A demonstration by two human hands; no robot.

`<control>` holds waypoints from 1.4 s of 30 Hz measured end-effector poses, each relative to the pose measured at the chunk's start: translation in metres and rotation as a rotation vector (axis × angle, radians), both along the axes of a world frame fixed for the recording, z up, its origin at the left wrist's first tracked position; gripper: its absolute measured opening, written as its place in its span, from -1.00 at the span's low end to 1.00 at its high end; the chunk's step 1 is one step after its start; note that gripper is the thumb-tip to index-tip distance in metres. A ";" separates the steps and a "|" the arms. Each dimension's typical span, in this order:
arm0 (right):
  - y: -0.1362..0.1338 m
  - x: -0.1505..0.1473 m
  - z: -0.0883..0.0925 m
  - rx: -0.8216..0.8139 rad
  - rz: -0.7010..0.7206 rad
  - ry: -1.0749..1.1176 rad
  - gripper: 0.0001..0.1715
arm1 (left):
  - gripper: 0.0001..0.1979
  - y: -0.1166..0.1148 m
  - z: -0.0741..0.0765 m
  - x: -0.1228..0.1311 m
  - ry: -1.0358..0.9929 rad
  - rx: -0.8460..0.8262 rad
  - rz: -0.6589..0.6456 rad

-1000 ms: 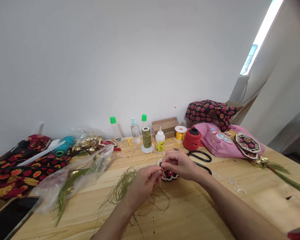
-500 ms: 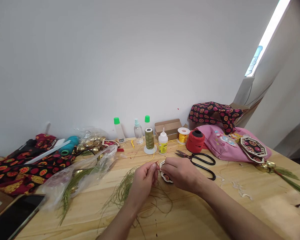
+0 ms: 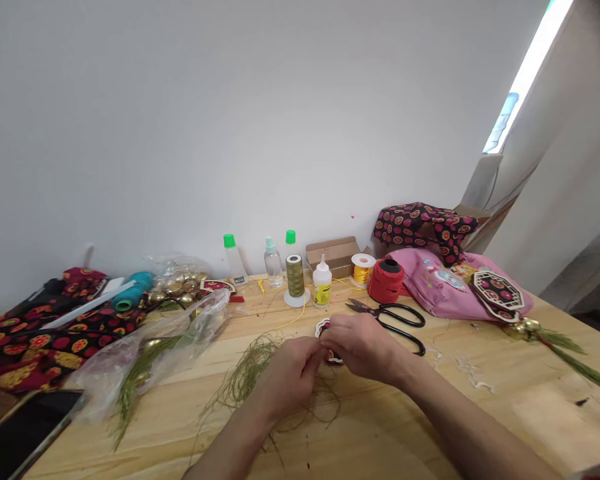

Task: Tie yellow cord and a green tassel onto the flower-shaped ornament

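Fingertips of my left hand [image 3: 296, 368] and my right hand [image 3: 364, 348] meet in a closed pinch; what lies between them is hidden. Partly under my right hand is a scallop-edged ornament [image 3: 322, 327] with a pale border and dark patterned middle. A loose tangle of olive-green thread [image 3: 250, 363] spreads beside and beneath my left hand. Black-handled scissors [image 3: 387, 315] lie just beyond my right hand, blades pointing left. A white glue bottle [image 3: 323, 283] with a yellow label and a spool of olive thread [image 3: 295, 277] stand behind the hands.
Along the wall stand green-capped bottles [image 3: 235, 261], a spray bottle [image 3: 273, 263], a yellow cord spool [image 3: 363, 270] and a red thread cone [image 3: 386, 282]. At right, a pink bag [image 3: 430, 283] bears an octagonal ornament [image 3: 497, 293]. Patterned cloth [image 3: 80, 340], a plastic bag [image 3: 115, 370] and a phone [image 3: 30, 433] occupy the left.
My left fingertips have moved to meet the right ones. A thin reddish cord that showed at the left fingertips is now hidden. The view has shifted slightly.
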State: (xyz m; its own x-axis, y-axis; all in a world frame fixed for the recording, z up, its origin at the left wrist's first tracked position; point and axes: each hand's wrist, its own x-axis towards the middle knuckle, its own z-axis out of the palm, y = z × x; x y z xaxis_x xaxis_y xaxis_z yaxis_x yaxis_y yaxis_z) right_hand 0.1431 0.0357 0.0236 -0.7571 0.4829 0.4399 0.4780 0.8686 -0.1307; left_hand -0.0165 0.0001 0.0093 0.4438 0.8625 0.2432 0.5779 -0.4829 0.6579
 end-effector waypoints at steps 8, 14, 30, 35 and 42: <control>0.012 0.001 -0.005 -0.415 -0.065 0.350 -0.84 | -0.71 0.000 0.003 0.001 -0.057 -0.044 -0.019; 0.009 -0.004 -0.008 -0.353 -0.038 0.340 -0.81 | -0.71 0.004 -0.001 -0.001 -0.158 -0.092 0.108; -0.004 -0.001 0.000 0.070 -0.001 -0.143 -0.87 | -0.75 0.000 -0.003 0.002 0.031 0.042 0.088; 0.010 0.004 -0.001 -0.322 0.033 0.303 -0.80 | -0.75 -0.003 -0.002 0.005 -0.028 0.064 0.029; 0.012 -0.006 -0.009 -0.663 0.010 0.546 -0.74 | -0.76 0.001 -0.002 0.003 -0.166 0.035 0.131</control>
